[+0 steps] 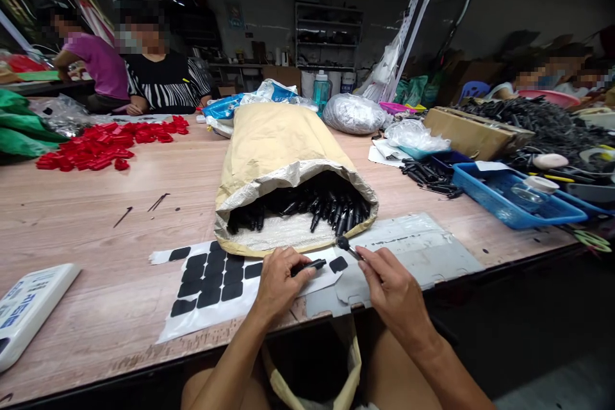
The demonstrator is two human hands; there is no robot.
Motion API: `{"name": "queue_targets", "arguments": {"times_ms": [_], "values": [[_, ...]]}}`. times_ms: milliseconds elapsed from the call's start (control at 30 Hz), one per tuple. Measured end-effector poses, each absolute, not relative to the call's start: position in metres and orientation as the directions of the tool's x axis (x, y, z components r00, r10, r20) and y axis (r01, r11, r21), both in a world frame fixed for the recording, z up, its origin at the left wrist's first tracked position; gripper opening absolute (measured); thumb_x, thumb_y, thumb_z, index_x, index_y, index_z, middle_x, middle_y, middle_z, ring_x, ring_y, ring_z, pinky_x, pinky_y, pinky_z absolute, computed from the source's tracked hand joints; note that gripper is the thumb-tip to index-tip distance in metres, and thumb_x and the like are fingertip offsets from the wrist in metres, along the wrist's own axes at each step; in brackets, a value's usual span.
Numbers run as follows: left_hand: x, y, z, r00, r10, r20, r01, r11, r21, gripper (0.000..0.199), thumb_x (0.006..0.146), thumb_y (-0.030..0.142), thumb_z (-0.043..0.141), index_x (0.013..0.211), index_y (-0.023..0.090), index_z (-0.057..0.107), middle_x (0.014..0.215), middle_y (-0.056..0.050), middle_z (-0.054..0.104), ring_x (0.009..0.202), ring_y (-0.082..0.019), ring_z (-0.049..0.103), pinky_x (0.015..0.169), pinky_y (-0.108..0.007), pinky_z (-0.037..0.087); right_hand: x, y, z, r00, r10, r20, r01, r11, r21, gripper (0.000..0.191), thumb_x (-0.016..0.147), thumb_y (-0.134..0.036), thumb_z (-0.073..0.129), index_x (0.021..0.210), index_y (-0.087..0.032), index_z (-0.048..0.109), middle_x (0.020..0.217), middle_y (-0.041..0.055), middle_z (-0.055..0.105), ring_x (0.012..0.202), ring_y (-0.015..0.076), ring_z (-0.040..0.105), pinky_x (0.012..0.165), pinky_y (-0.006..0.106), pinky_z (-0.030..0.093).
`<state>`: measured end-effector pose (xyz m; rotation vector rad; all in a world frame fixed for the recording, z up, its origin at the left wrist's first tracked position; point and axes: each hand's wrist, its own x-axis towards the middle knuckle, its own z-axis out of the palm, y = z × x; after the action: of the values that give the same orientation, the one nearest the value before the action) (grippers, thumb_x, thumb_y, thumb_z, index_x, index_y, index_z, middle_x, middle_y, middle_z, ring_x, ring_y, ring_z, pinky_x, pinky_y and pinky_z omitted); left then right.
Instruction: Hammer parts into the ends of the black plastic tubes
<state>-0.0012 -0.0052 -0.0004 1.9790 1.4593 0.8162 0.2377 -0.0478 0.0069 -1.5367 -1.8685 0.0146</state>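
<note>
My left hand (284, 278) is closed on a black tube-shaped part (314, 264), its tip pointing right. In my right hand (391, 285), a thin dark stick with a round black head (343, 243) is pinched between thumb and fingers; its exact kind is unclear. Both hands are just in front of a tan sack (288, 134) lying on its side, its mouth towards me. Many black tube-shaped parts (336, 208) fill the opening. Under my left hand lies a white sheet of black rounded-square stickers (210, 282), and a single black sticker (339, 264) sits between my hands.
Red plastic parts (110, 141) lie at the left, beyond a white device (36, 311). A blue tray (509, 195), a cardboard box (475, 131) and heaped black parts (538, 122) occupy the right. Another open sack (353, 371) is below the table edge. Several people sit further off.
</note>
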Motion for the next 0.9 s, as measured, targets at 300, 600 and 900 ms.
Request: {"name": "queue_targets", "arguments": {"times_ms": [300, 600, 900], "values": [[-0.005, -0.004, -0.004, 0.219, 0.964, 0.153, 0.6, -0.257, 0.758, 0.045, 0.105, 0.041, 0.032, 0.072, 0.021, 0.057, 0.079, -0.002, 0.061, 0.086, -0.022, 0.054, 0.086, -0.039, 0.035, 0.329, 0.001, -0.017, -0.404, 0.771, 0.492, 0.84, 0.526, -0.135, 0.029, 0.099, -0.024, 0.051, 0.118, -0.027, 0.073, 0.093, 0.0056, 0.066, 0.087, 0.019, 0.058, 0.08, 0.033, 0.046], [-0.005, -0.003, -0.002, 0.211, 0.966, 0.153, 0.582, -0.25, 0.774, 0.048, 0.104, 0.041, 0.031, 0.069, 0.021, 0.057, 0.077, -0.003, 0.062, 0.082, -0.022, 0.054, 0.082, -0.038, 0.036, 0.338, 0.008, -0.026, -0.31, 0.811, 0.497, 0.861, 0.461, -0.215, 0.028, 0.097, -0.027, 0.053, 0.117, -0.022, 0.071, 0.099, 0.0071, 0.066, 0.093, 0.021, 0.058, 0.087, 0.037, 0.047], [-0.003, -0.005, -0.001, 0.216, 0.962, 0.167, 0.635, -0.268, 0.725, 0.044, 0.103, 0.039, 0.032, 0.07, 0.021, 0.055, 0.078, -0.003, 0.063, 0.083, -0.022, 0.054, 0.082, -0.037, 0.036, 0.338, 0.006, -0.023, -0.276, 0.826, 0.492, 0.867, 0.434, -0.244, 0.028, 0.092, -0.027, 0.056, 0.115, -0.023, 0.072, 0.1, 0.0066, 0.066, 0.094, 0.022, 0.059, 0.086, 0.039, 0.046]]}}
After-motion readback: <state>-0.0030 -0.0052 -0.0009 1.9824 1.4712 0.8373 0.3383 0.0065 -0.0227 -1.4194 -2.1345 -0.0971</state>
